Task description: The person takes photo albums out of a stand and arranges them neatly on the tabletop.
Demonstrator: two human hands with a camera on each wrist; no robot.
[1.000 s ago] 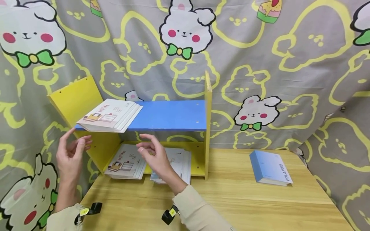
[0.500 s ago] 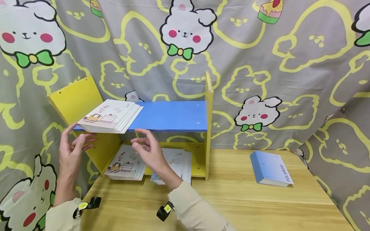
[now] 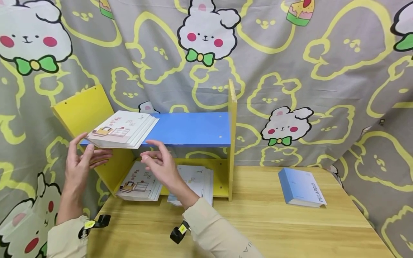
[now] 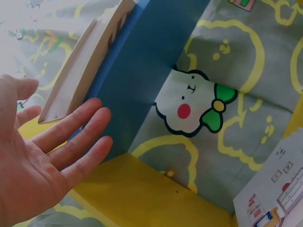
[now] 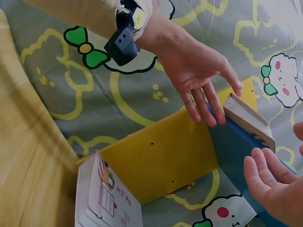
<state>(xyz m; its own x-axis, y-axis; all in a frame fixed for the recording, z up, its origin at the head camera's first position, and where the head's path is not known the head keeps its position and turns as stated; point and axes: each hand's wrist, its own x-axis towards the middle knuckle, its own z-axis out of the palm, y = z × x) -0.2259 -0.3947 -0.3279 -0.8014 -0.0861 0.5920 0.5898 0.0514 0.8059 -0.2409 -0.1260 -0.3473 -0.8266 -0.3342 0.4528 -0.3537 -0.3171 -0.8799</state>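
A thick white book (image 3: 120, 129) with a printed cover lies on the left part of the blue shelf board (image 3: 193, 129), jutting over its front edge. At its left front corner is my left hand (image 3: 77, 161), the index fingertip right at the corner and the other fingers beneath the board's level. The left wrist view shows those fingers (image 4: 78, 156) fairly straight with nothing in the palm. My right hand (image 3: 161, 165) hovers just off the book's right front corner, fingers loosely bent and holding nothing. In the right wrist view both hands flank the book (image 5: 246, 120).
Yellow side panels (image 3: 233, 143) bound the shelf at left and right. On its lower level lie a second white book (image 3: 140, 181) and another pale book (image 3: 196, 179), partly behind my right forearm. A blue POLAROID book (image 3: 303, 188) lies on the wooden table (image 3: 274, 229) at right.
My right hand has moved left and up toward the white book's right corner. My left hand has risen slightly to the book's left corner. The books look unmoved.
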